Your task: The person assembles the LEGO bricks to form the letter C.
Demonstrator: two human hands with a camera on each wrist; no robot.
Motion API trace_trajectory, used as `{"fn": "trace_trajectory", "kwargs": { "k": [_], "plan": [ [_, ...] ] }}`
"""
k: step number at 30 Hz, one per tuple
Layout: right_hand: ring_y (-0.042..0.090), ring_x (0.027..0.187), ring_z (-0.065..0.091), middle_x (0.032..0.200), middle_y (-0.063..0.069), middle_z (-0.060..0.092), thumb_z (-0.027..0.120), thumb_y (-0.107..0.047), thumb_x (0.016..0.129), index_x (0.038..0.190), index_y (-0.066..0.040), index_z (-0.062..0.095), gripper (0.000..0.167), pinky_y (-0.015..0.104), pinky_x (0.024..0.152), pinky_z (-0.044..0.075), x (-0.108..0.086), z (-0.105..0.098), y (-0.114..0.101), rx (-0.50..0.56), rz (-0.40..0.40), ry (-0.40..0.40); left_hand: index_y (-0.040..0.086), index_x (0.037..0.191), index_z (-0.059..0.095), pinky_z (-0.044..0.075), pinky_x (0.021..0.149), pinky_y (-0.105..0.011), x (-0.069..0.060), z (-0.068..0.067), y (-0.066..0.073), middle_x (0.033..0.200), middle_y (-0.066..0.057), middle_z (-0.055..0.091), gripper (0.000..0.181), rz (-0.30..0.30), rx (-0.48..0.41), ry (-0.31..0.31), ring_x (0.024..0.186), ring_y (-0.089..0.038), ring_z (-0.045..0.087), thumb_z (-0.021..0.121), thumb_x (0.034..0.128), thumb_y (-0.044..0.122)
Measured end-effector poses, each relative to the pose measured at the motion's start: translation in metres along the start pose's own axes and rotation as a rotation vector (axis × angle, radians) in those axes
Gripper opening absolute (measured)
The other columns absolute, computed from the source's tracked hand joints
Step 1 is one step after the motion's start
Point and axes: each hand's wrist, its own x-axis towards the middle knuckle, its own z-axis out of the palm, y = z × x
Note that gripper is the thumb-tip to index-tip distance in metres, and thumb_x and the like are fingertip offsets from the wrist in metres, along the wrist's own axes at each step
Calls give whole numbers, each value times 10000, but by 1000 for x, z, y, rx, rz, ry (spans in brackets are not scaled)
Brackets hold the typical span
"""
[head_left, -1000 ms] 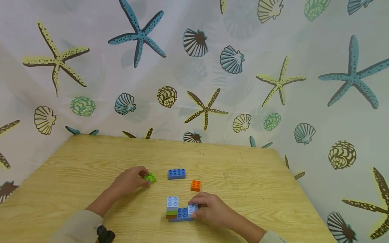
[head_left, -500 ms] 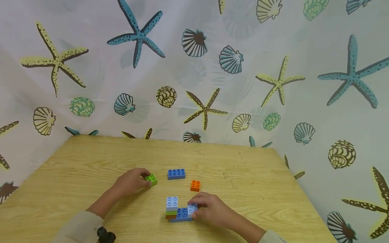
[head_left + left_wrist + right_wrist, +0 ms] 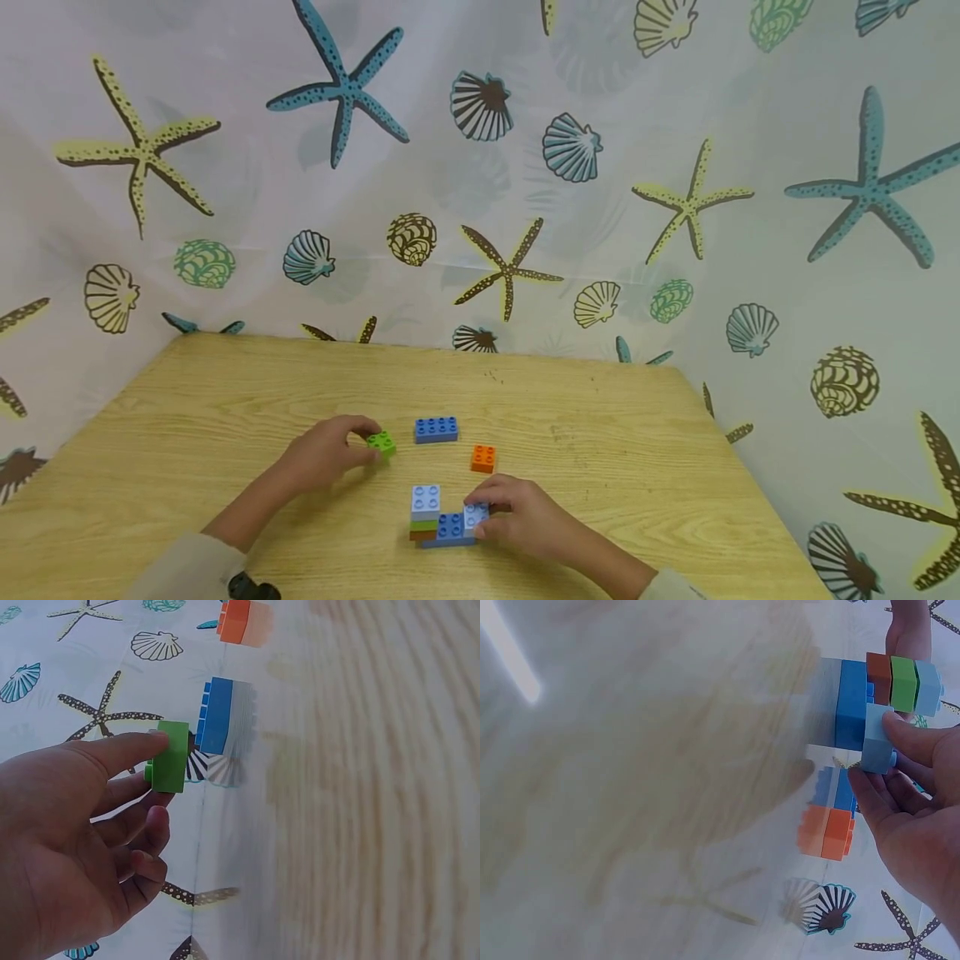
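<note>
Left hand (image 3: 330, 454): thumb and fingers pinching a green four-stud brick (image 3: 382, 444) by its sides, studs up; the brick sits at the fingertips. Whether it touches the worktop (image 3: 600, 433) cannot be told.

Right hand (image 3: 525, 517): thumb and fingers pinching a light-blue brick (image 3: 475, 517), which is seated on the near end of a blue base brick (image 3: 850, 712), to the left of the palm.

Stack on the base's other end, farther left of the right hand: brown brick (image 3: 879, 679) lowest, green middle brick (image 3: 904, 684) above it, light-blue top brick (image 3: 928, 688) uppermost. Bare studs of the base show between stack and pinched brick.

Loose blue eight-stud brick (image 3: 436, 429): flat on the worktop, studs up, right of the left hand's fingertips and slightly beyond them.

Orange four-stud brick (image 3: 483, 458): studs up, just beyond the right hand's fingers, apart from them.

Wood-grain worktop: beneath both hands. White sheet (image 3: 480, 183), printed with starfish and shells: upright, well beyond both hands.
</note>
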Motion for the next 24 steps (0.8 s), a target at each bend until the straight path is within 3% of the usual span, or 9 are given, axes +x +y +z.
{"fn": "trace_trajectory", "kwargs": {
  "k": [5,13,24],
  "plan": [
    [50,1047,584,1178,-35,670,756,-122,907,1204,-79,724,303,214,915,493,0,1,2,7,-2,0,144,1302,656,489,695,-340,-5,1,6,1271,-58,651,439,11,-51,-8,915,-166,596,719,935,377],
    [54,1062,584,1177,-47,669,763,-130,901,1198,-93,729,301,233,931,496,0,1,2,-2,-4,4,144,1327,641,464,642,-339,-19,-4,21,1325,-86,617,461,76,-169,-18,863,-194,518,706,945,394],
    [47,1050,586,1169,-54,668,762,-138,904,1198,-104,729,298,234,934,496,1,0,1,-9,5,0,165,1279,673,447,615,-301,-39,-4,55,1260,-52,643,418,148,-190,-17,853,-197,497,738,922,371]
  ]
}}
